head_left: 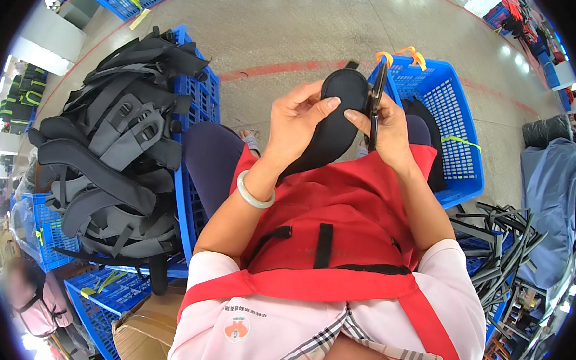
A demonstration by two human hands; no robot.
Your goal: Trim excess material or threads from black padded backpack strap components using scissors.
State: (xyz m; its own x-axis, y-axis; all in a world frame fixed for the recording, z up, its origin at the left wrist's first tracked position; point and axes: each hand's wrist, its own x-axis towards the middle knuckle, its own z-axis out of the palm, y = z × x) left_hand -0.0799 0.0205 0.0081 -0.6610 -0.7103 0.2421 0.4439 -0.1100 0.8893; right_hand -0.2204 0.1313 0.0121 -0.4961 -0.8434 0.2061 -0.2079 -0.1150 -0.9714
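In front of my lap, my left hand [302, 115] grips a black padded strap [344, 95] with a rounded upper end, its thumb lying across the pad. The strap's lower part hangs down toward the red apron [338, 209] on my lap. My right hand [389, 130] is closed around a slim, dark, glossy tool [377, 97] held upright; its exact kind is not clear. The right thumb reaches the strap's right edge. Part of the tool is hidden behind the fingers.
To the left, grey and black padded straps [107, 144] are heaped over a blue crate [197, 103]. At front right stands a blue basket [465, 160] with black pieces inside and orange ties at its rim. Dark strips [502, 250] pile up at right. A cardboard box [146, 329] sits at lower left.
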